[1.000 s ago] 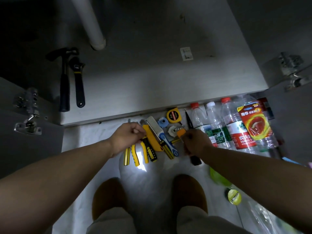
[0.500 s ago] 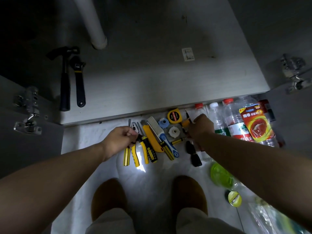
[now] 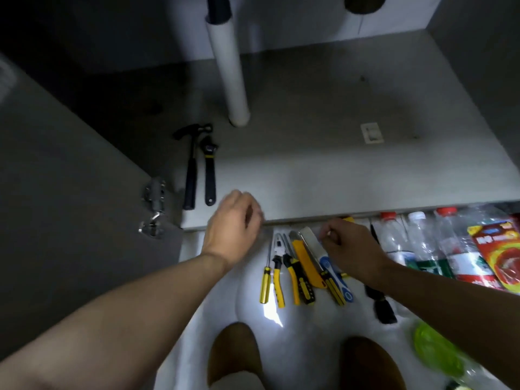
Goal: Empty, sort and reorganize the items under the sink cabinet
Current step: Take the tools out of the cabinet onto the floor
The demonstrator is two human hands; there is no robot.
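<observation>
Grey cabinet floor (image 3: pixel 323 170), dim, with white tile (image 3: pixel 219 305) in front.

At its left, hammer (image 3: pixel 190 170) and wrench (image 3: pixel 209 170) lie side by side. Their long axes run front to back, heads toward the rear, handles near the front edge.

Next, the left hand (image 3: pixel 233 220) hovers over that edge, just right of the 2 handles. Its fingers are curled and blurred; cannot tell if it holds anything.

On the tile is 1 row: screwdriver (image 3: pixel 266 280), pliers (image 3: pixel 277 277), knife (image 3: pixel 305 263). Tips point toward the cabinet, handles toward the person, and the row fans slightly.

The right hand (image 3: pixel 349 246) sits over the row's right end, fingers curled down. Something pale shows at the fingertips; grip not resolvable.

The bottles (image 3: pixel 422 243) stand packed just beside it.

Risks, as judged:
- The knife's metal end lies just beside the right fingers, so a blind grab in this light could nick them.
- A sideways pull of the right wrist could topple the bottles.
- The left hand could knock the 2 handles askew.
</observation>
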